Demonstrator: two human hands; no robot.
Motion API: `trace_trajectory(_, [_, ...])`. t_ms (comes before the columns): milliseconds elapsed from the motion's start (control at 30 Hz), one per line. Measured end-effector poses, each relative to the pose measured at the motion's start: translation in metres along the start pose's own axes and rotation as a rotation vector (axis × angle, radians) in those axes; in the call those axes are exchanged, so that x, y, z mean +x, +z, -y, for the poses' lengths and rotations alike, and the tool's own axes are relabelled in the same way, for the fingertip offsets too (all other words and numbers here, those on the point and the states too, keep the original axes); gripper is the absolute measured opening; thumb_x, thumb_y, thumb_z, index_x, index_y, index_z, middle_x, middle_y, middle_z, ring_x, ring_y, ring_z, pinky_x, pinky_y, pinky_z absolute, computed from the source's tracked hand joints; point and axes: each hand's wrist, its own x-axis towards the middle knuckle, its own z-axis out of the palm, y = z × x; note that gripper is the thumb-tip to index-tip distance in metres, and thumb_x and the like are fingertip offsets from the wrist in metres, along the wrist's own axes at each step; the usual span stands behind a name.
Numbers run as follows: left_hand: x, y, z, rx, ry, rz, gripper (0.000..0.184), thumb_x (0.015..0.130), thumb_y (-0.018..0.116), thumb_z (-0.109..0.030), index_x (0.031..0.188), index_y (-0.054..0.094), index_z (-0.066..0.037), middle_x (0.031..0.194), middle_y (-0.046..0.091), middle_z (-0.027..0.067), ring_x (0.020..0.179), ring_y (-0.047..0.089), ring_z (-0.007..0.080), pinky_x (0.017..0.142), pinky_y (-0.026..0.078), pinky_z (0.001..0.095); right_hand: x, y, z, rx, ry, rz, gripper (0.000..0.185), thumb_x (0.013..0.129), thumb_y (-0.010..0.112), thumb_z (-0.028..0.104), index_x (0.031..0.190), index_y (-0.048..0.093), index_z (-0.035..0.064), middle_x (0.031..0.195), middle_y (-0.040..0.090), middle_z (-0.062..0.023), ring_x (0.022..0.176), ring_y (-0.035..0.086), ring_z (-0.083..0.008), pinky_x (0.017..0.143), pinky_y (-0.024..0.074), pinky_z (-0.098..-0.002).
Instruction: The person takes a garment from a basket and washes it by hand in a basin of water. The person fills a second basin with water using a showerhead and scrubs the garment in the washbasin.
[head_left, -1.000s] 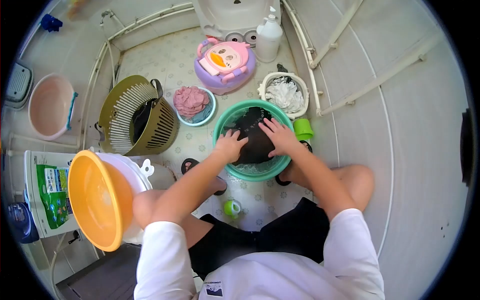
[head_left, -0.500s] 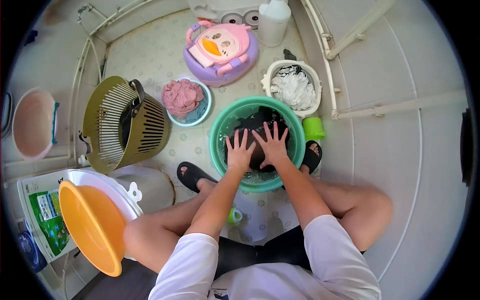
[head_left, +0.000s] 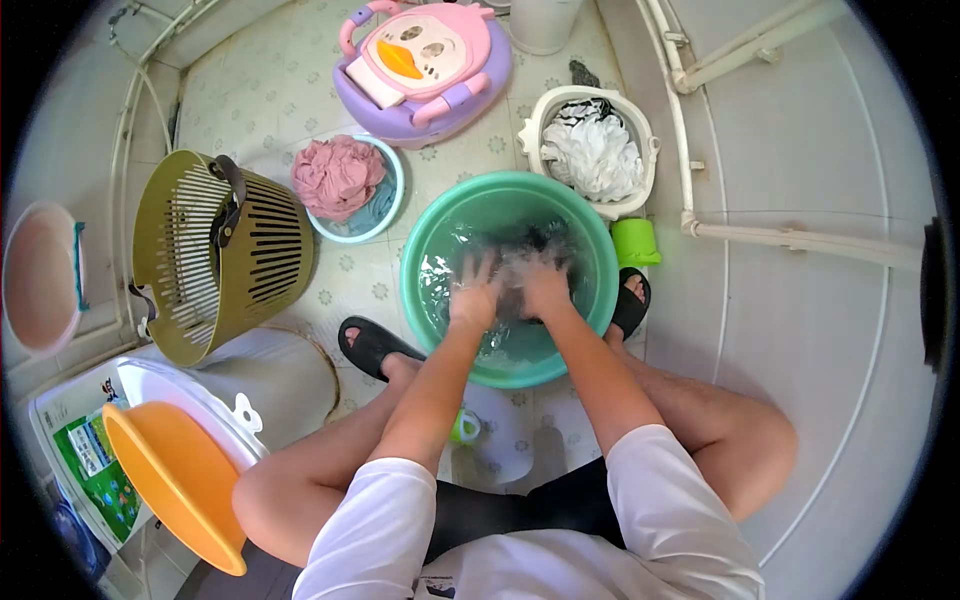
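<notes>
A green basin [head_left: 412, 300] of water stands on the floor between my feet. Dark clothing [head_left: 535, 243] lies under the splashing water, its outline blurred. My left hand [head_left: 475, 297] is pressed down into the basin on the left of the clothing, fingers spread. Beside it my right hand [head_left: 544, 288] pushes down on the clothing, fingers stretched out and partly smeared by motion and splashes. Neither hand is visibly wrapped round the cloth.
Left of the basin are a light-blue basin [head_left: 397, 192] with pink and blue cloth, and an olive laundry basket [head_left: 285, 250]. A white tub [head_left: 650, 165] of white clothes and a green cup [head_left: 635, 242] sit right. A pink-purple child's potty [head_left: 480, 100] stands behind; an orange basin [head_left: 170, 480] leans left.
Both hands have moved down from above the dark clothing into the water, pushing it under. Water now splashes around them. My view has shifted slightly, so the surroundings sit differently.
</notes>
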Motion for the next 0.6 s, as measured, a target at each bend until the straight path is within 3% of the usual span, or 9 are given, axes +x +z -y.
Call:
trace_trajectory(100, [0.0, -0.016, 0.001, 0.014, -0.015, 0.154, 0.084, 0.079, 0.076, -0.018, 0.152, 0.038, -0.031, 0.167, 0.016, 0.0067, 0.149, 0.023, 0.0408, 0.116, 0.036, 0.0544, 0.029, 0.049, -0.014, 0.041, -0.075, -0.062, 0.083, 0.074, 0.082, 0.019, 0.147, 0.043, 0.0255, 0.149, 0.045, -0.0136, 0.135, 0.044, -0.0445, 0.108, 0.0344, -0.0693])
trace_trajectory(133, [-0.003, -0.025, 0.002, -0.12, -0.016, 0.142, 0.073, 0.085, 0.069, -0.019, 0.151, 0.04, -0.032, 0.167, 0.017, 0.0073, 0.147, 0.028, 0.0441, 0.116, 0.033, 0.0605, 0.047, 0.087, -0.028, 0.043, -0.096, -0.1, 0.083, 0.076, 0.08, 0.019, 0.149, 0.041, 0.0261, 0.151, 0.043, -0.0146, 0.135, 0.044, -0.0447, 0.108, 0.0342, -0.0686])
trace_trajectory(200, [0.003, -0.004, 0.005, -0.076, -0.007, 0.104, 0.069, 0.089, 0.065, -0.019, 0.151, 0.041, -0.034, 0.167, 0.018, 0.0078, 0.146, 0.028, 0.0467, 0.114, 0.03, 0.0656, 0.045, 0.088, -0.028, 0.064, -0.047, -0.084, 0.085, 0.078, 0.079, 0.02, 0.152, 0.038, 0.0278, 0.154, 0.039, -0.0167, 0.138, 0.04, -0.0454, 0.11, 0.0337, -0.0671])
trace_trajectory(267, [0.001, -0.004, 0.005, -0.014, 0.009, 0.079, 0.064, 0.091, 0.061, -0.019, 0.15, 0.041, -0.036, 0.166, 0.02, 0.0078, 0.146, 0.025, 0.05, 0.111, 0.027, 0.073, 0.012, 0.035, -0.006, 0.104, 0.094, 0.025, 0.09, 0.078, 0.079, 0.02, 0.155, 0.033, 0.0298, 0.157, 0.034, -0.0189, 0.142, 0.035, -0.0466, 0.112, 0.0332, -0.0655])
trace_trajectory(367, [-0.004, -0.023, -0.005, -0.048, -0.069, 0.183, 0.062, 0.092, 0.06, -0.018, 0.148, 0.043, -0.037, 0.165, 0.023, 0.0093, 0.147, 0.023, 0.0493, 0.112, 0.027, 0.0709, 0.019, 0.059, -0.01, 0.017, 0.065, -0.018, 0.115, 0.073, 0.085, 0.032, 0.161, 0.011, 0.0322, 0.164, 0.018, -0.0209, 0.147, 0.026, -0.0465, 0.115, 0.0293, -0.0632])
trace_trajectory(467, [-0.021, -0.039, -0.012, -0.003, -0.11, 0.05, 0.059, 0.092, 0.059, -0.016, 0.145, 0.047, -0.038, 0.161, 0.03, 0.0115, 0.143, 0.033, 0.0492, 0.108, 0.035, 0.0692, 0.003, 0.038, 0.001, 0.13, 0.099, -0.012, 0.116, 0.072, 0.087, 0.032, 0.161, 0.012, 0.0326, 0.166, 0.011, -0.0201, 0.148, 0.02, -0.0506, 0.114, 0.0293, -0.0663])
trace_trajectory(567, [-0.027, -0.037, -0.001, -0.092, -0.102, 0.065, 0.058, 0.092, 0.059, -0.016, 0.143, 0.048, -0.04, 0.157, 0.037, 0.0115, 0.136, 0.042, 0.0483, 0.102, 0.044, 0.0648, -0.018, 0.022, 0.014, 0.224, 0.174, 0.06, 0.116, 0.073, 0.087, 0.033, 0.161, 0.011, 0.0325, 0.166, 0.008, -0.0195, 0.148, 0.017, -0.0526, 0.113, 0.0309, -0.0672])
trace_trajectory(600, [-0.034, -0.04, 0.002, -0.073, -0.065, -0.038, 0.05, 0.09, 0.059, -0.015, 0.136, 0.057, -0.034, 0.147, 0.048, 0.0105, 0.125, 0.055, 0.0418, 0.095, 0.051, 0.0553, -0.024, 0.023, 0.016, 0.264, 0.178, 0.048, 0.115, 0.073, 0.087, 0.032, 0.161, 0.011, 0.0323, 0.166, 0.008, -0.0193, 0.148, 0.015, -0.0527, 0.113, 0.0311, -0.0671])
